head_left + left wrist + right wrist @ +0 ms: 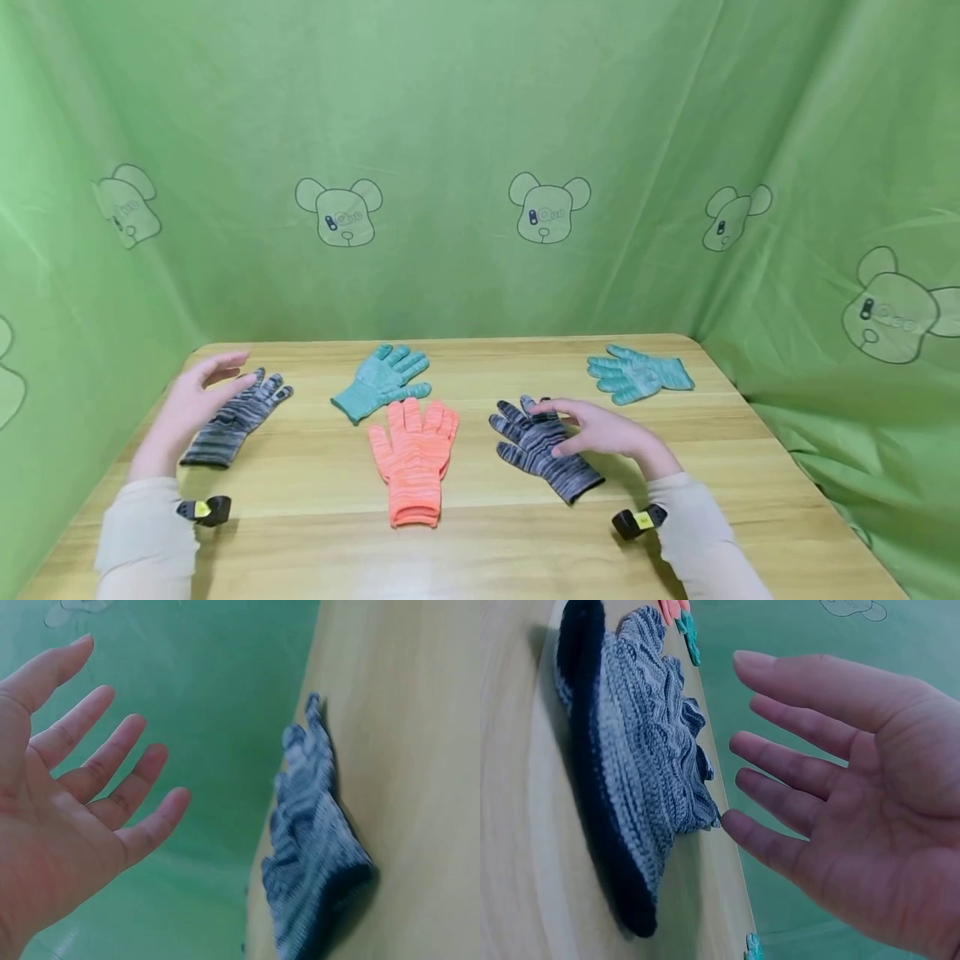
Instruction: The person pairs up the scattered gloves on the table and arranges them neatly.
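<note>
- Green curtain (67, 250): wraps left, back and right of the head frame, bear-head outlines printed on it.
- Wooden bench (300, 533): fills the lower part of the frame, carries all the gloves.
- Left hand (197, 398): left of frame, above the bench. Grip spread, fingers loosely bent and apart; left wrist view shows it clear of the glove beside it.
- Left striped glove (238, 423): grey-black, flat on bench at lower left, just right of left hand. Cuff to lower left, fingers to upper right.
- Left black wrist strap (217, 510): yellow label, on the sleeve, lower left.
- Left teal glove (381, 380): left of centre, near the far edge, cuff to lower left.
- Coral glove (415, 458): lower centre, fingers up, cuff down.
- Right striped glove (542, 446): grey-black, lower right of centre, fingers upper left, cuff lower right.
- Right hand (609, 429): over that glove, partly covering it. Grip spread, thumb apart from fingers. Contact: cannot tell.
- Right black wrist strap (633, 522): lower right, yellow label.
- Right teal glove (637, 375): right of frame, far side, fingers left, cuff right.
</note>
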`<state>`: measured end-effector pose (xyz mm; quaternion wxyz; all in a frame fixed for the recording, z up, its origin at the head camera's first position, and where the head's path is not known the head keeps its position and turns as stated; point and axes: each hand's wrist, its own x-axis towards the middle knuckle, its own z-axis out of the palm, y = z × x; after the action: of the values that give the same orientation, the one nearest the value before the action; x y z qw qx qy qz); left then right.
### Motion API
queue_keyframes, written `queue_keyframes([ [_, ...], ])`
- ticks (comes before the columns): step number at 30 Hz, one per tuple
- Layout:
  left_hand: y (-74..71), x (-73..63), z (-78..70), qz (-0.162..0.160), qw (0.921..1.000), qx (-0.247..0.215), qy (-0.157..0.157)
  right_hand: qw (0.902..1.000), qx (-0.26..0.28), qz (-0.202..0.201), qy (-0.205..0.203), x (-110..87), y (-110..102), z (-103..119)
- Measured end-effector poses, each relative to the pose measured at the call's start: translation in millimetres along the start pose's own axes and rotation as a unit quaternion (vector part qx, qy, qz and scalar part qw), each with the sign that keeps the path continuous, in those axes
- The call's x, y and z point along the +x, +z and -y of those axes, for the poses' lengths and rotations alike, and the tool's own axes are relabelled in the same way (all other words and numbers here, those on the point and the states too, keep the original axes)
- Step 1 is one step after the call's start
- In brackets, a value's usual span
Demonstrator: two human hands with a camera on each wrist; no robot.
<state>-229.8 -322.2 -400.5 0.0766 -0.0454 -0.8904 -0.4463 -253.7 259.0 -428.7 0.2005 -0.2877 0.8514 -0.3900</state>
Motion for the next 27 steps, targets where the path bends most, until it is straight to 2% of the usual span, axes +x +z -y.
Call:
queue_keyframes([
  [6, -0.2, -0.3, 18.0, 0.017, 0.9999, 0.001, -0.003, 0.9994, -0.032, 0.014, -0.007, -0.8, 0.3, -4.2],
  [10, 1.2, -1.4, 26.0, 0.029, 0.9994, -0.002, -0.020, 0.9990, -0.041, 0.018, 0.001, -0.8, 1.0, -6.2],
  [18, 1.8, -0.4, 38.1, 0.086, 0.9941, -0.016, -0.064, 0.9977, -0.061, 0.025, 0.017, -2.5, 2.7, -4.6],
  [27, 4.8, 0.6, 47.0, 0.117, 0.9896, -0.017, -0.083, 0.9951, -0.076, 0.053, 0.034, -4.2, 4.9, -2.3],
])
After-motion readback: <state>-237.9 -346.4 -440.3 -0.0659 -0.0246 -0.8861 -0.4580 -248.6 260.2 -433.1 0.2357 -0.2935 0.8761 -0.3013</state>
